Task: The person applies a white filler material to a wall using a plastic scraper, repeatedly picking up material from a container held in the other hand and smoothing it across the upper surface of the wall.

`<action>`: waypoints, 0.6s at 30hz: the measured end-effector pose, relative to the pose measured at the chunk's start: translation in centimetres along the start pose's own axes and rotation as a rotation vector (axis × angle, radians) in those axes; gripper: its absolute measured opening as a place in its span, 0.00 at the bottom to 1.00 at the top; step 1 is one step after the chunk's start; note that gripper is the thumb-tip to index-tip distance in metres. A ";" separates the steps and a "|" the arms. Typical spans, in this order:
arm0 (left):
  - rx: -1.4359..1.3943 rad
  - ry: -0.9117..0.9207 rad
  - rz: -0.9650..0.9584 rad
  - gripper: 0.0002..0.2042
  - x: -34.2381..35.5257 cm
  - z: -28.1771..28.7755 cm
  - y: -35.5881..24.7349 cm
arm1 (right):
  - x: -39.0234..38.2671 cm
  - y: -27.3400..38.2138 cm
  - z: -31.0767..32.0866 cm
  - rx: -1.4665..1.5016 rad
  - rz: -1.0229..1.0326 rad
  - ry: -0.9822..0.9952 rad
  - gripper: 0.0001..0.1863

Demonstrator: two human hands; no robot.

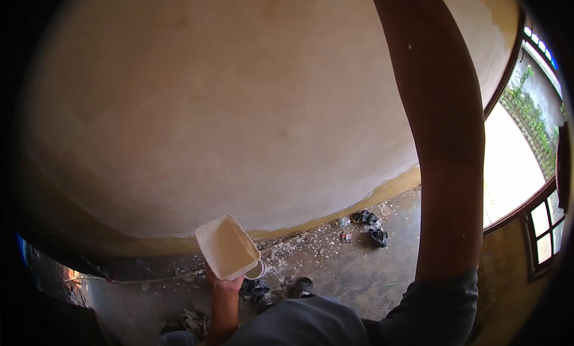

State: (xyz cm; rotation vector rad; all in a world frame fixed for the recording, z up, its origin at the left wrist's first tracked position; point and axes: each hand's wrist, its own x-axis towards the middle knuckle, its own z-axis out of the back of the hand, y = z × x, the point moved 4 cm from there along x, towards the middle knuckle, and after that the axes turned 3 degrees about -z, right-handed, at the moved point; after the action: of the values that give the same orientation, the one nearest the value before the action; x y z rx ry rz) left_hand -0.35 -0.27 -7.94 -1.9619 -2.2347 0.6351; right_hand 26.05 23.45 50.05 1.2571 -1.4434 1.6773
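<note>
My left hand [225, 282] grips a cream rectangular plastic container [227, 247] from below, low in the centre-left of the view. The container is tilted, its pale, smeared interior showing, with a white handle [256, 269] hanging at its right side. My right arm [442, 137] is raised along the right of the view and runs out past the top edge, so that hand is out of sight. In front of me is a large pale, patchy plastered wall [239, 119] with a yellowish band [388, 184] along its bottom.
Crumpled black bags [376, 237], white rubble [323, 241] and a long pole [143, 281] lie along the wall's foot on the grey floor [394, 268]. My sandalled foot [305, 286] shows below. At right are an open doorway [511, 161] and a paned window [547, 226].
</note>
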 end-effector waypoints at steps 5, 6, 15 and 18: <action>-0.010 0.005 -0.022 0.23 0.4 -0.1 0.7 | -14.5 5.6 -1.1 0.163 -0.077 0.002 0.22; -0.018 0.012 -0.029 0.23 0.7 0.2 1.0 | -19.5 7.1 -1.5 0.185 -0.161 0.054 0.25; -0.119 0.016 -0.033 0.24 0.5 2.5 1.2 | -32.6 9.6 4.5 0.260 -0.164 0.364 0.17; -0.091 -0.114 -0.071 0.24 0.1 4.3 1.0 | -12.2 4.1 3.8 0.271 -0.059 0.051 0.16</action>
State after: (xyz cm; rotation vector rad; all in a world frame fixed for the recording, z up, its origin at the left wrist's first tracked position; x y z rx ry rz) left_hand -0.90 -1.14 -12.24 -1.9225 -2.4293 0.6632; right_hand 28.19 20.55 37.10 1.3738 -1.1657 1.8975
